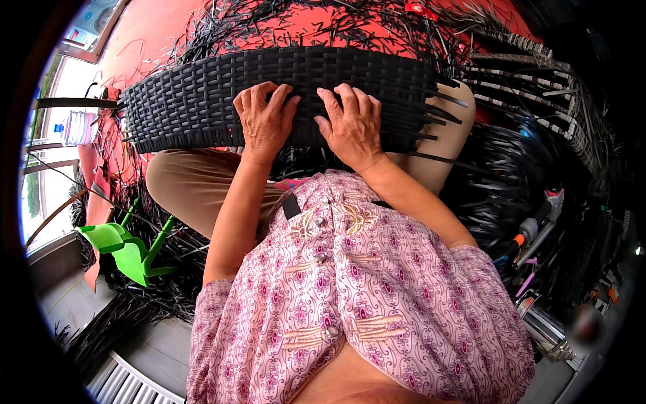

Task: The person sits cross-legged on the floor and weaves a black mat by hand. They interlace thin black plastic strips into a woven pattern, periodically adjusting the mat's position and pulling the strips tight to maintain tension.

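A dark woven panel (195, 94) of flat plastic strips lies across my bent knees, bowed along its length. Loose strip ends (441, 111) stick out at its right side. My left hand (262, 118) rests on the middle of the weave, fingers bent and thumb apart. Just to its right, my right hand (353, 124) presses its spread fingertips on the same face of the panel. A short stretch of weave shows between the two thumbs. No strip is visibly pinched in either hand. What lies under the fingertips is hidden.
Black cut strips (296, 27) litter the red floor (145, 40) beyond the panel. A green plastic object (131, 252) stands at left, near a clear water container (79, 128). At right are a strip-wrapped frame (531, 81), a bundle of black strips (491, 175) and a power tool (538, 219).
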A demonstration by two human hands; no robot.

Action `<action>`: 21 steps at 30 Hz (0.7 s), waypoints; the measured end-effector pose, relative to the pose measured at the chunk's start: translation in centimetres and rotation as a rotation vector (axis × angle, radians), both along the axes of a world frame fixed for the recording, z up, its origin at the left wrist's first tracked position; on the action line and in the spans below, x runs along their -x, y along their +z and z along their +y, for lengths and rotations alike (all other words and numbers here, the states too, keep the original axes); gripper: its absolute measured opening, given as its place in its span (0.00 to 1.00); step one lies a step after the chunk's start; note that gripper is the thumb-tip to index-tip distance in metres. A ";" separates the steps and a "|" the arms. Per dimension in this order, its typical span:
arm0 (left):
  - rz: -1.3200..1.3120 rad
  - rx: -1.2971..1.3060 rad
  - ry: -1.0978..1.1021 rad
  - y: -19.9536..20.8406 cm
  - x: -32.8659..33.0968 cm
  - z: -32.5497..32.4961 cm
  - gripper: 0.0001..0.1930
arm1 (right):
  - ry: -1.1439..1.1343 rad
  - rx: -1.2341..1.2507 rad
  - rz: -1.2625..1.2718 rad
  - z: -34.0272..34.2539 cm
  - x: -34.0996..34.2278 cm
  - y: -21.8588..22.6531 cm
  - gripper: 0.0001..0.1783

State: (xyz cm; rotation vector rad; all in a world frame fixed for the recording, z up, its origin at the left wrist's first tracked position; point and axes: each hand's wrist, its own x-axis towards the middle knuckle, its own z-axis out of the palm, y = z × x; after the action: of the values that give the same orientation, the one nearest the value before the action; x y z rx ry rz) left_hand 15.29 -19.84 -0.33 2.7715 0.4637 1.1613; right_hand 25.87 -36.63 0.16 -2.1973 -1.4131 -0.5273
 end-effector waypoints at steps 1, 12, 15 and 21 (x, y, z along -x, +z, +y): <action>0.004 -0.002 0.000 0.0 0.1 0.0 0.13 | -0.002 0.000 0.012 0.0 0.0 0.1 0.32; 0.016 0.000 0.001 0.0 0.2 -0.2 0.13 | -0.071 0.022 0.034 -0.6 -0.7 0.8 0.26; -0.002 -0.017 -0.003 0.1 0.0 -0.1 0.13 | -0.067 -0.010 0.016 -0.7 -0.8 0.5 0.26; 0.018 0.007 0.007 0.0 0.1 -0.2 0.13 | -0.073 -0.017 0.020 -0.7 -0.8 0.4 0.27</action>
State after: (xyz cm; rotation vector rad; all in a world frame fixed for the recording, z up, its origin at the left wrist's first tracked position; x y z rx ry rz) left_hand 15.15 -20.07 -0.33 2.7790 0.4790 1.1349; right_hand 26.68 -37.31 0.61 -2.2408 -1.3180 -0.5399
